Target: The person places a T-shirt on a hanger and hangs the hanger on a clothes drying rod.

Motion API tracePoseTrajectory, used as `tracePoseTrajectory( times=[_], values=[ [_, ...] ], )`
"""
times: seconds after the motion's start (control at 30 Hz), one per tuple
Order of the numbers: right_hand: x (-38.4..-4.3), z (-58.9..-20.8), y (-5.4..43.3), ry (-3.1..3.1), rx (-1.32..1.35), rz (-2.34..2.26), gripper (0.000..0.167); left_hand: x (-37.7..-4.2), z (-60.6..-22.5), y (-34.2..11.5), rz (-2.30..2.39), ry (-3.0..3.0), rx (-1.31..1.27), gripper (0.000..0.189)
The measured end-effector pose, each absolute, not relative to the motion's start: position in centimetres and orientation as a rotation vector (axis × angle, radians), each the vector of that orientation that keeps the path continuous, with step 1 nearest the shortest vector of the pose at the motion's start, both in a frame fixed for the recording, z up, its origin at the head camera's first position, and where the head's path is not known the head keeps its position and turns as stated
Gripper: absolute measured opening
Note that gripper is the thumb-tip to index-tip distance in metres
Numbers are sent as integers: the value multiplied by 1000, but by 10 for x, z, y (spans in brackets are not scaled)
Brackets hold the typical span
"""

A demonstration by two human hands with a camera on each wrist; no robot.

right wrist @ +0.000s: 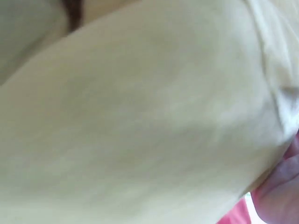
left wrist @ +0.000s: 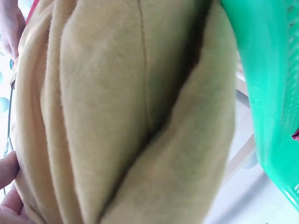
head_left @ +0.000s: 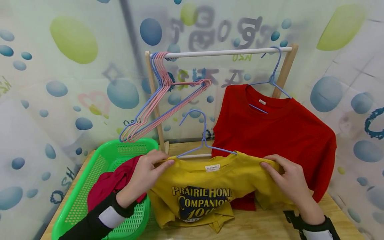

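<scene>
A yellow T-shirt [head_left: 240, 180] with dark printed lettering hangs between my two hands, its collar label facing me. Inside its neck sits a blue hanger [head_left: 204, 141], the hook standing up above the collar. My left hand [head_left: 147, 175] pinches the shirt's left shoulder between thumb and fingers. On the other side, my right hand [head_left: 289, 176] pinches the right shoulder near the sleeve. In the left wrist view, folds of the yellow cloth [left wrist: 107, 93] fill most of the picture beside the left fingertips [left wrist: 7, 170]. Yellow cloth [right wrist: 140, 116] also covers most of the right wrist view.
A rack with a white rail [head_left: 222, 52] stands behind. Several pink and blue hangers [head_left: 162, 90] hang at its left end. A red shirt [head_left: 270, 133] hangs on a blue hanger at the right. A green basket [head_left: 70, 200] at the left holds dark red cloth [head_left: 115, 180].
</scene>
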State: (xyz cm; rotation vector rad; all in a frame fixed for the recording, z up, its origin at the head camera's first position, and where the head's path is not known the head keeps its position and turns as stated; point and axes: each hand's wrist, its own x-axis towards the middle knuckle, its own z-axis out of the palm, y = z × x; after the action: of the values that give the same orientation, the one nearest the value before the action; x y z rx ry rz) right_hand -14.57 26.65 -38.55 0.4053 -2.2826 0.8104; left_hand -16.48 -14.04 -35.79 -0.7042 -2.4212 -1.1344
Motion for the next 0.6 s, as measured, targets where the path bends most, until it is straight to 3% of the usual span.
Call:
tracePoseTrajectory(
  times=[0.23, 0.4, 0.6],
  values=[
    [-141, -390, 290, -2253, 253, 800, 15, -169, -352, -152, -1219, -2439, -592, 8],
    [-138, -386, 303, -2154, 133, 847, 5, -173, -349, -155, -1220, -2442, -617, 10],
    [-131, -376, 311, -2018, -28, 841, 13, -176, -345, -154, -1367, -2410, -670, 12]
  ],
)
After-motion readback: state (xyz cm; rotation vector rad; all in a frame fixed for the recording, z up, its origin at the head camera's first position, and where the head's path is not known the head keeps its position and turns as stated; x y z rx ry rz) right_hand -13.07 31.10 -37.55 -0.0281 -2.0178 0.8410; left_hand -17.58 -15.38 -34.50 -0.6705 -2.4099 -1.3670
